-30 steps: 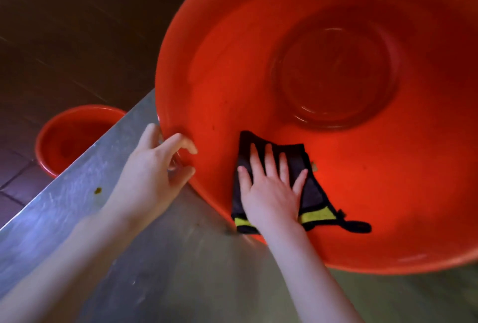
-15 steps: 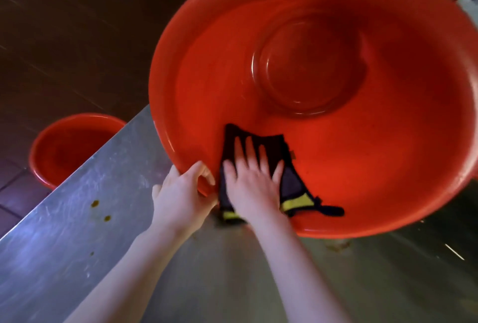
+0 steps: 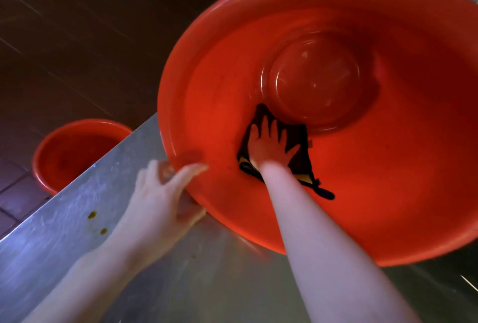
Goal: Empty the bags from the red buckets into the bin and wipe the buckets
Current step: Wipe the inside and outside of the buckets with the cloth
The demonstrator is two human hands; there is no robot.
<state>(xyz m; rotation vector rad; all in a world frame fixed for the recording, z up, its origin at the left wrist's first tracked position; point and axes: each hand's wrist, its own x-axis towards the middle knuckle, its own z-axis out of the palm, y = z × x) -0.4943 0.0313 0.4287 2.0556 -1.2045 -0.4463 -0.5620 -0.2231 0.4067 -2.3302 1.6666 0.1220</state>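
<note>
Tilting the large red bucket [image 3: 388,180] on the steel worktop [image 3: 64,240], mouth turned toward the camera, and wiping its inner wall. Pressing the right hand [image 3: 269,146] flat, fingers straight and fanned apart, onto a dark cloth [image 3: 301,139] with yellow trim, low on the near wall. Gripping the near-left rim with the left hand [image 3: 160,193], thumb hooked over the lip on the inside, fingers tucked beneath on the outside, somewhat blurred. Steadying the bucket there, by the look of it, and leaving the wiping to the right.

Pointing the fingertips up toward the round base [image 3: 315,82], just beyond them, with the cloth's far corner reaching the base's edge. Laying the cloth's long axis roughly in line with the forearm, from that corner back toward the near rim, and trailing a dark strap [image 3: 324,193] at the lower right. Leaving, on this reading, the base and the far and right-hand walls to be wiped: a push straight ahead for the base, a sweep rightward for the rest, both nearer the right hand than the left.

Standing on the dark floor [image 3: 77,38] just past the worktop's edge: a second red bucket [image 3: 75,152], no bag showing inside. Dotting the worktop near the left wrist: two small yellowish spots [image 3: 92,215].
</note>
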